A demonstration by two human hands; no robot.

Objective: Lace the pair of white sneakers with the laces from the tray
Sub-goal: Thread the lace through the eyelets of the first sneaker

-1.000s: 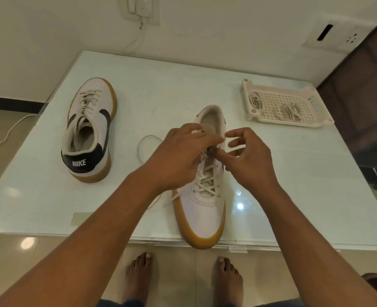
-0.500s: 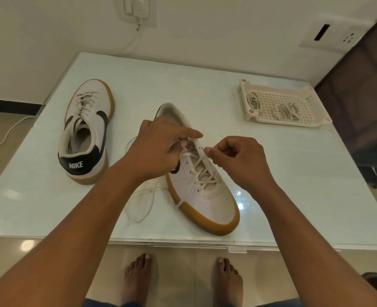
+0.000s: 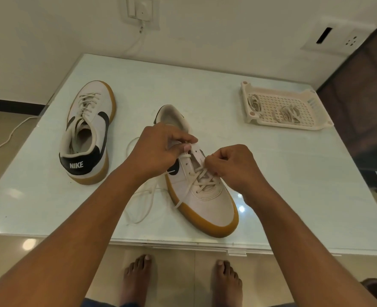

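Tray holds two lace bundles (left hand and right hand each pinch the threaded lace).

Person: bare forearms, bare left hand and right hand, bare feet, blue garment over the legs.

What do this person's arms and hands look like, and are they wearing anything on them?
The left forearm and right forearm are bare, with no sleeves in view. The left hand and right hand wear no gloves, and no ring, watch or bracelet shows. The left thumbnail looks short and unpainted.
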